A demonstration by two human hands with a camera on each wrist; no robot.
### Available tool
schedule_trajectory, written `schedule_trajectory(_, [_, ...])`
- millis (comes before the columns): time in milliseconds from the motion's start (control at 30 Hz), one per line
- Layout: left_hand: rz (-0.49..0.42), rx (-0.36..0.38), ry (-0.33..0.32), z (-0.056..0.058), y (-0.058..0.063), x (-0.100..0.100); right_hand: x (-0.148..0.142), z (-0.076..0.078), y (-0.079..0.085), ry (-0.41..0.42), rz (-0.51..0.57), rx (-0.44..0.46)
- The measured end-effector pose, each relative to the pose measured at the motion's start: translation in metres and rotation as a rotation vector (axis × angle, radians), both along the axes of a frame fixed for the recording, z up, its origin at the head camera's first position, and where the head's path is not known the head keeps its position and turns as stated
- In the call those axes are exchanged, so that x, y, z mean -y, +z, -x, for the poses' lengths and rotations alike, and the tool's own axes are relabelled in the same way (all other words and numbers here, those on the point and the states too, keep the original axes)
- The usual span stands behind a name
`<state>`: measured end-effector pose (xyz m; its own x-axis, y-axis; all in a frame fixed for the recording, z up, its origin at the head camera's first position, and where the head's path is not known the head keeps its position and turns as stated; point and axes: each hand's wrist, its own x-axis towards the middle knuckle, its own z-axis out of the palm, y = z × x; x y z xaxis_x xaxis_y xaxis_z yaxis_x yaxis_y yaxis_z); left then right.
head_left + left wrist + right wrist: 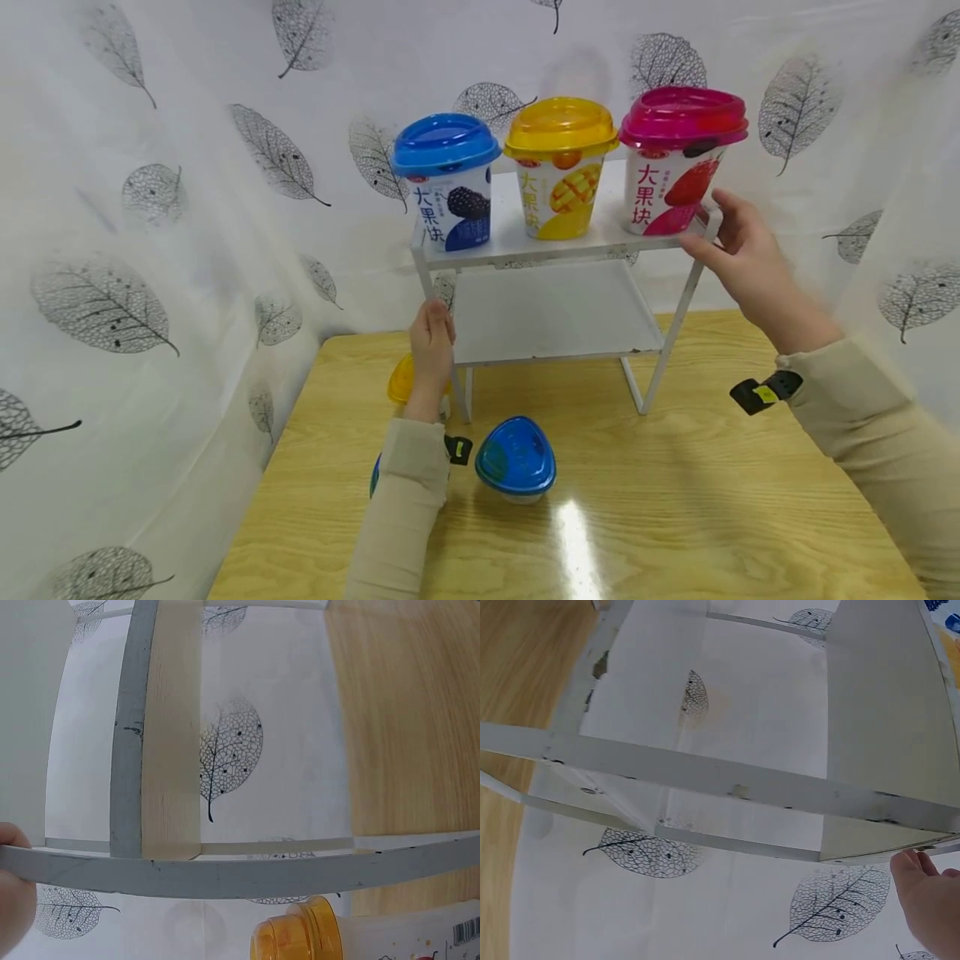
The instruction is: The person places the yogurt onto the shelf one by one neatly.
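A white two-tier metal rack [555, 312] stands on the wooden table. My left hand [432, 346] grips its left front leg, thumb upward. At the upper right corner, my right hand [753, 258] holds the top shelf's edge between thumb and fingers. Three fruit yogurt cups line that shelf: a blue-lidded blackberry cup [450, 183], a yellow-lidded mango cup [561, 171] and a pink-lidded strawberry cup [678, 162] close to the right fingers. The wrist views show the rack frame, with part of the left hand [13, 892] and part of the right hand [930, 904] touching it.
A blue-lidded cup [517, 457] sits on the table [675, 500] before the rack. A yellow-topped item [402, 379] and a blue-green one [374, 475] are partly hidden by the left arm. An orange-capped bottle [300, 934] shows in the left wrist view. Leaf-print sheeting [187, 250] hangs behind.
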<state>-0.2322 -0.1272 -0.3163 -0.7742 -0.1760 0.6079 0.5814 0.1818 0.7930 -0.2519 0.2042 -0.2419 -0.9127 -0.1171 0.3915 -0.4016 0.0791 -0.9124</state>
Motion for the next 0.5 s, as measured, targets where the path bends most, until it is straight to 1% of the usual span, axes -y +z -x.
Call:
schedule_trajectory(33, [-0.001,-0.002,0.000,0.000,0.000,0.000,-0.001,0.000,-0.005,-0.012,-0.037,0.004])
schedule_trajectory(100, [0.000,-0.005,0.002,0.000,-0.001,0.000,-0.002,0.000,-0.014,-0.022,-0.069,0.018])
schedule_trajectory(167, [-0.001,-0.003,0.003,0.000,-0.001,0.000,-0.004,-0.001,-0.024,-0.038,-0.137,0.024])
schedule_trajectory(200, [-0.001,-0.002,0.004,0.000,-0.001,0.000,-0.004,0.000,-0.028,-0.028,-0.143,0.020])
schedule_trajectory(333, [0.004,0.007,0.005,0.001,-0.001,0.000,-0.002,0.001,-0.040,0.078,-0.051,0.004])
schedule_trajectory(400, [0.005,0.013,0.004,0.000,-0.001,0.000,0.001,0.002,-0.042,0.126,0.013,-0.007])
schedule_trajectory(500, [0.003,0.018,0.003,0.000,-0.001,0.000,0.006,0.003,-0.042,0.157,0.064,-0.009])
